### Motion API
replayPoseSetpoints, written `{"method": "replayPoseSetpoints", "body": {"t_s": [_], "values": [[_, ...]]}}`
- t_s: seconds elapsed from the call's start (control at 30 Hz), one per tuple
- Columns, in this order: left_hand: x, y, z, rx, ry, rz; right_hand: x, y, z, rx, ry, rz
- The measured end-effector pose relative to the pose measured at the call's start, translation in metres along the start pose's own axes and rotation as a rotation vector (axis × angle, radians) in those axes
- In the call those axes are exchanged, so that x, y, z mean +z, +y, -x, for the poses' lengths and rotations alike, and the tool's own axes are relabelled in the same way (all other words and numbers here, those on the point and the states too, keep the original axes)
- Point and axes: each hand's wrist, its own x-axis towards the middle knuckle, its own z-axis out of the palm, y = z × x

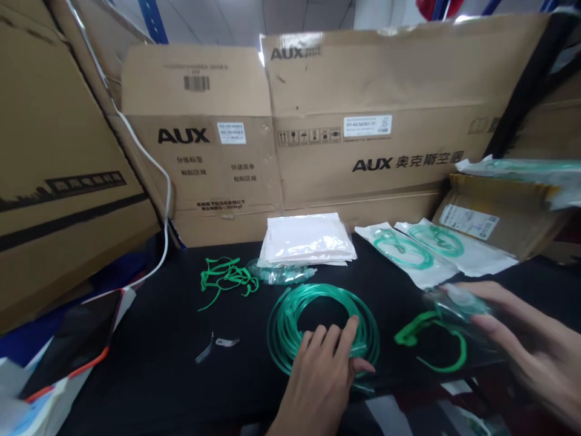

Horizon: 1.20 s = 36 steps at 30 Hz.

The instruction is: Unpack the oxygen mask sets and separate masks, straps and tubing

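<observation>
A coil of green clear tubing [318, 297] lies on the black table in front of me. My left hand [322, 363] rests on its near side, fingers stretched over the loops and thumb apart. Off to the right, my right hand [512, 333] pinches a clear greenish oxygen mask [458, 303], blurred by motion. From the mask hangs a green elastic strap [454, 357]. Behind the coil lies another clear mask [284, 274], beside a tangle of green straps [229, 278]. Two small metal strips [226, 342] lie left of the coil.
White flat bags [308, 236] are stacked at the back. Two packaged tubing sets [403, 251] lie at right, near a cardboard box [485, 212] with more packages on top. Large AUX cartons [363, 103] wall the back. A phone [77, 339] and white cable [167, 200] are at left.
</observation>
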Motion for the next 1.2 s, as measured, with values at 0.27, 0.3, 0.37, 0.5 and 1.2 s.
{"method": "replayPoseSetpoints", "body": {"t_s": [0.27,0.3,0.37,0.5,1.2], "values": [[-0.056,-0.022,-0.028,-0.116,0.399,0.419,0.059,-0.054,-0.055,0.057,-0.33,-0.782],[-0.061,-0.023,-0.031,-0.099,0.407,0.457,0.064,-0.059,-0.056,0.047,-0.347,-0.828],[-0.067,-0.026,-0.035,-0.077,0.404,0.497,0.072,-0.066,-0.057,0.033,-0.378,-0.882],[-0.063,-0.034,-0.034,-0.094,0.395,0.472,0.079,-0.071,-0.053,0.064,-0.48,-0.91],[-0.102,-0.084,-0.014,-0.31,0.579,0.297,0.065,-0.033,-0.074,0.21,-0.19,-0.643]]}}
